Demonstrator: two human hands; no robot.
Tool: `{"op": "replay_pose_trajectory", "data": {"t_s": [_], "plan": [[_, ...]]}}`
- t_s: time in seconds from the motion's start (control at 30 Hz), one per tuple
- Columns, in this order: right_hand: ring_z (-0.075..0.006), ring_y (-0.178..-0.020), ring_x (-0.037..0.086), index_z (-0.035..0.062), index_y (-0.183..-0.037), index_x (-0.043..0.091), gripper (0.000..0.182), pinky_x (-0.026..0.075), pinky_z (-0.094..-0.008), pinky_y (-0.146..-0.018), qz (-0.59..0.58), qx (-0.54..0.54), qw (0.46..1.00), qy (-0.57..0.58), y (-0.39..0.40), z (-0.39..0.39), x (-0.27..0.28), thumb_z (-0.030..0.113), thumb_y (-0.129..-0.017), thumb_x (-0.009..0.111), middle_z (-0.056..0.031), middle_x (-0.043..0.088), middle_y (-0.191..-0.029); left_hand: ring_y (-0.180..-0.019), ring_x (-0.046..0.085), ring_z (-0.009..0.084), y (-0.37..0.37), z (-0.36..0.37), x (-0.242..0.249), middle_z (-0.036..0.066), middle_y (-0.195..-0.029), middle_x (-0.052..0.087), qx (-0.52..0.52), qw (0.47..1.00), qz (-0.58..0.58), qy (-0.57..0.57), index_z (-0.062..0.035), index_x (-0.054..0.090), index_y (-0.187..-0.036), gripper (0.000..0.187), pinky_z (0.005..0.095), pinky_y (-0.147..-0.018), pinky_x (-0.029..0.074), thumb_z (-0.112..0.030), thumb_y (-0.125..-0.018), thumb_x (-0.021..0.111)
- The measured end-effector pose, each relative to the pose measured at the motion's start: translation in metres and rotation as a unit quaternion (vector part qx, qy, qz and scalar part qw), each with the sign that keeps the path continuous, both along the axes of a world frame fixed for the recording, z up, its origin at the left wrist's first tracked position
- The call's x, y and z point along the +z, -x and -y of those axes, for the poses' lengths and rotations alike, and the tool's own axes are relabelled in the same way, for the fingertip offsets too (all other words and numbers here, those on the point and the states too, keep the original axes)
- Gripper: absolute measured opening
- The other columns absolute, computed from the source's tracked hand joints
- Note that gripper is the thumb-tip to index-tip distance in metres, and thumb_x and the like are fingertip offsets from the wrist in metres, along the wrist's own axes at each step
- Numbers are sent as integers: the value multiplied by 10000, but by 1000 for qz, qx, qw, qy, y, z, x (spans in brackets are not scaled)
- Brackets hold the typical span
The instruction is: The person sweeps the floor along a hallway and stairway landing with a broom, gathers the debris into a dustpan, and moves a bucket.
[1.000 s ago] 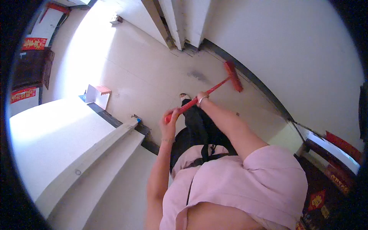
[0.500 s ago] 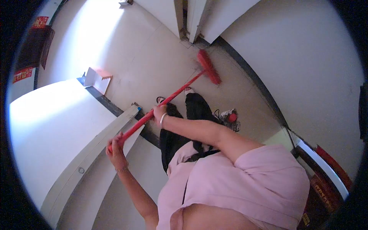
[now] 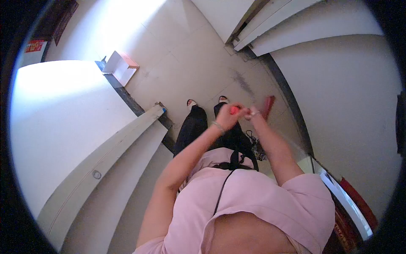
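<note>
My left hand (image 3: 228, 116) is closed round the top end of a red broom handle (image 3: 234, 110), held up in front of my legs. Just to its right, my right hand (image 3: 253, 113) grips the same handle lower down; a bracelet shows at that wrist. The red broom head (image 3: 268, 106) is blurred, low beside the dark baseboard on the right, close to my right hand. The handle points almost straight at the camera, so most of it is hidden by my hands. My feet (image 3: 207, 101) stand on pale floor tiles.
A white box with a red top (image 3: 120, 67) leans at the wall's foot on the left. A grey door frame (image 3: 127, 139) juts out at the left. A small dark heap (image 3: 256, 146) lies by my right leg. Doors stand at top right (image 3: 270, 21).
The broom has swung from stretched out ahead to close in front of me, its head drawn back to the right. My left hand has risen from low left to beside my right hand.
</note>
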State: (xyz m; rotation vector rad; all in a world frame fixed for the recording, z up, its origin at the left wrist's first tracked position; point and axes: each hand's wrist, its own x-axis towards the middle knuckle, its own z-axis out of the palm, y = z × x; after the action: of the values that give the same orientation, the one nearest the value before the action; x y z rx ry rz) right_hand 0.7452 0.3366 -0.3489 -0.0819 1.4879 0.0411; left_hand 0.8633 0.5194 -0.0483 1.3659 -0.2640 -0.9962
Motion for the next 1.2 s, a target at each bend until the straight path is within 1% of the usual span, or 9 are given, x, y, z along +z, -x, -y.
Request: {"op": "replay_pose_trajectory", "data": {"t_s": [0.07,0.1,0.37,0.57,0.73,0.9,0.93,1.07,1.2], "plan": [[-241,-545,448,72,-758,413,129,415,-398,-478,19,-64,997,-47,-41,-61,-14,187,-733,361,-96,434,-653,-686,499,78,-56,-48,60,30,-792,586,-2,996,-13,-93,-15,569,-879,210,207,-645,405,-195,-778,534],[-255,-539,451,82,-754,410,94,424,-390,-482,23,149,985,78,-82,-101,26,162,-725,370,-89,433,-630,-694,499,77,-65,-74,29,26,-784,586,49,989,5,-142,-9,572,-876,229,202,-656,401,-213,-785,521],[-227,-559,435,69,-846,336,109,430,-381,-499,161,89,983,-2,-302,-255,201,65,-738,346,-99,398,-682,-810,531,136,-167,-199,123,94,-842,587,187,950,209,-139,19,574,-805,174,230,-734,405,-148,-774,532],[-228,-593,447,61,-896,299,171,455,-391,-538,274,25,958,-81,-368,-322,300,11,-741,351,-114,395,-712,-906,516,209,-199,-258,193,109,-875,574,198,919,298,-169,4,564,-816,138,295,-806,391,-118,-779,512],[-240,-591,461,36,-858,329,115,468,-395,-547,256,-16,965,-47,-351,-349,304,27,-747,359,-121,405,-716,-908,520,246,-209,-294,194,125,-852,572,221,925,263,-164,-15,564,-797,133,369,-808,407,-120,-787,483],[-278,-766,495,-49,-857,397,155,440,-394,-718,163,-3,986,-22,-262,-296,253,17,-728,342,-168,462,-836,-830,537,171,-192,-270,136,95,-859,579,132,978,115,-118,-17,572,-844,189,281,-781,410,-181,-787,497],[-278,-762,495,-56,-870,399,167,432,-404,-730,179,-3,983,-40,-227,-280,130,22,-735,340,-168,455,-862,-802,534,145,-183,-259,123,79,-861,583,132,982,85,-107,-27,577,-843,199,247,-759,404,-204,-783,510],[-303,-794,479,-25,-949,375,236,420,-462,-728,-32,18,997,63,-169,-219,183,100,-798,244,-171,438,-898,-642,468,76,-122,-202,57,0,-672,531,113,991,-14,-77,-35,574,-789,213,211,-598,390,-244,-750,563],[-246,-621,444,18,-854,373,160,443,-412,-576,-80,61,992,81,-157,-197,179,120,-788,268,-125,407,-732,-630,465,73,-105,-182,58,20,-671,537,95,990,79,-70,3,552,-772,214,214,-591,394,-210,-753,559]]}}
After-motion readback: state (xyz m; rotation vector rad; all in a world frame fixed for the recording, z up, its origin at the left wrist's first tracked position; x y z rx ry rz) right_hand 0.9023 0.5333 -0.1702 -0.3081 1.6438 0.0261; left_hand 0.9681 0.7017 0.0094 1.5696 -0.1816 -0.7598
